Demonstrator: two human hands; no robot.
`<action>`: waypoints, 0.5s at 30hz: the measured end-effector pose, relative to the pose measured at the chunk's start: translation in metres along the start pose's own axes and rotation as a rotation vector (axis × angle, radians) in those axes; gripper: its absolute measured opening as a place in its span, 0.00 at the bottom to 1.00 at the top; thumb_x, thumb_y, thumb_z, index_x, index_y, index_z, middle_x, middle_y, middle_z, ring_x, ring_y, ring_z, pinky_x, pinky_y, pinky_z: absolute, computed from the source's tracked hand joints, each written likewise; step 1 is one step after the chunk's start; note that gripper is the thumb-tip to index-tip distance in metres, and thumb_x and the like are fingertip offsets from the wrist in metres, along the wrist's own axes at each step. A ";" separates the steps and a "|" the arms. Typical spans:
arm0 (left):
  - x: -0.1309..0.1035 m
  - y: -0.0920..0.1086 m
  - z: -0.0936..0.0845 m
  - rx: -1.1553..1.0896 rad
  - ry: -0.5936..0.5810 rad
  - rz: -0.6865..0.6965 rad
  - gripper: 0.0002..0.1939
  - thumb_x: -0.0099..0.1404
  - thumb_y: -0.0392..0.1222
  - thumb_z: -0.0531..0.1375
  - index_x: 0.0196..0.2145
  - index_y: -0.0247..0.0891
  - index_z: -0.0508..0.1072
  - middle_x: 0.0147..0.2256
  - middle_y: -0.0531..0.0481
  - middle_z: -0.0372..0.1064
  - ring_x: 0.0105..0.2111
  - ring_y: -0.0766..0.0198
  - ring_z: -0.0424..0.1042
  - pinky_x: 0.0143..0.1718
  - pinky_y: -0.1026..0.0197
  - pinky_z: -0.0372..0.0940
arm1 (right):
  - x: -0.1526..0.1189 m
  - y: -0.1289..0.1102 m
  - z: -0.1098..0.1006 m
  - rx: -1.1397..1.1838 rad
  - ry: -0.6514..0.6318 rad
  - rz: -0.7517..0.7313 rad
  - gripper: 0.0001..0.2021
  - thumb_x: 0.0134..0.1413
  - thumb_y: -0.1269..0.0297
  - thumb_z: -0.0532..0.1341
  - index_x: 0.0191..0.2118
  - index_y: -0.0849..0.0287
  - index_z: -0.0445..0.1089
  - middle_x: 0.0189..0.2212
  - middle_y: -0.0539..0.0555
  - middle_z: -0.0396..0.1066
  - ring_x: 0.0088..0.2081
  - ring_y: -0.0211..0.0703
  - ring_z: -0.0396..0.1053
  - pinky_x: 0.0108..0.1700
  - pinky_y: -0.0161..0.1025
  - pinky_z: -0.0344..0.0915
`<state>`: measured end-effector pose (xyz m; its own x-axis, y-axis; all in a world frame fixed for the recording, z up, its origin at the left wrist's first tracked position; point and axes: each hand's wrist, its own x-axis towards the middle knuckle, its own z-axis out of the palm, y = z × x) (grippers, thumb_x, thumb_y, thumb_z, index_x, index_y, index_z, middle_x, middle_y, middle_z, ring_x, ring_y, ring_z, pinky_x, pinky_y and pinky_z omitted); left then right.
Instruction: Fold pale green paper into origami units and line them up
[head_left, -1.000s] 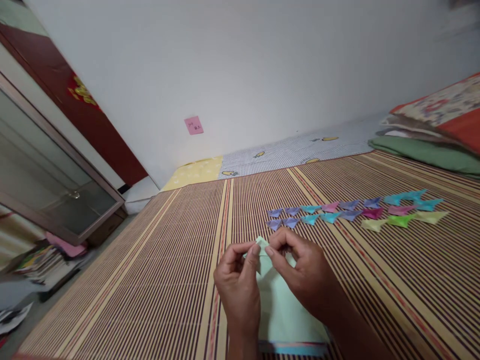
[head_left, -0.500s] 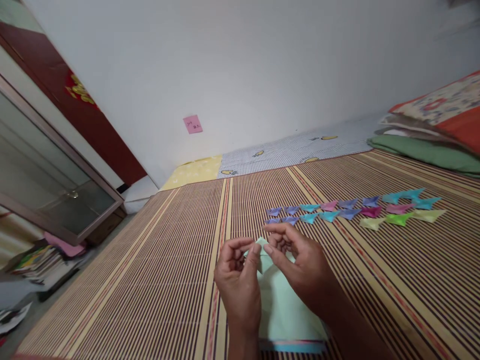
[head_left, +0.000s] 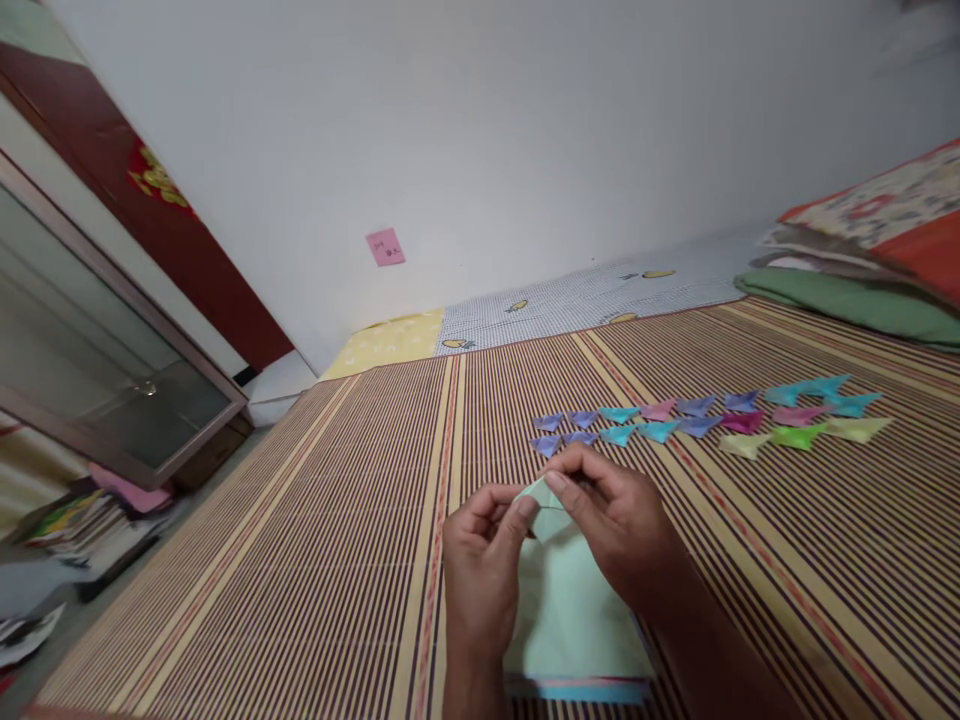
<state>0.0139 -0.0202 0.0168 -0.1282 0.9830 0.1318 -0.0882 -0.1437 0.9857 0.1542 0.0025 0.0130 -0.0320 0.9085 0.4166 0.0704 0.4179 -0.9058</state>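
Observation:
A small folded piece of pale green paper (head_left: pixel 541 494) is pinched between my two hands. My left hand (head_left: pixel 486 560) grips its left side between thumb and fingers. On the other side, the thumb and forefinger of my right hand (head_left: pixel 619 520) press its upper right corner. Beneath them lies a stack of coloured paper sheets (head_left: pixel 581 610), pale green on top, with pink and blue edges at the near side. Beyond my right hand, several folded paper shapes (head_left: pixel 660 431) in purple, blue, pink, green and yellow stand in two rows.
Everything rests on a striped woven mat (head_left: pixel 315 540). Folded bedding (head_left: pixel 862 300) is piled at the right by the wall. A pink note (head_left: pixel 385 247) is stuck to the wall. At the left are a glass-panelled door (head_left: pixel 112 330) and a pile of books (head_left: pixel 79 525).
Both hands have shifted slightly right with the folded paper, which is now tilted. My right forefinger, raised before, has come down onto its top corner.

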 end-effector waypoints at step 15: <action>0.001 -0.005 -0.003 0.004 -0.092 -0.052 0.13 0.62 0.46 0.68 0.27 0.34 0.77 0.23 0.54 0.66 0.25 0.69 0.62 0.29 0.67 0.59 | 0.002 0.000 -0.003 0.001 -0.091 -0.012 0.09 0.63 0.62 0.61 0.31 0.57 0.71 0.26 0.48 0.67 0.30 0.40 0.65 0.33 0.37 0.61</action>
<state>0.0115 -0.0186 0.0121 -0.0327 0.9955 0.0894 -0.0879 -0.0920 0.9919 0.1568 0.0040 0.0137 -0.1233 0.8999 0.4184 0.0688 0.4283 -0.9010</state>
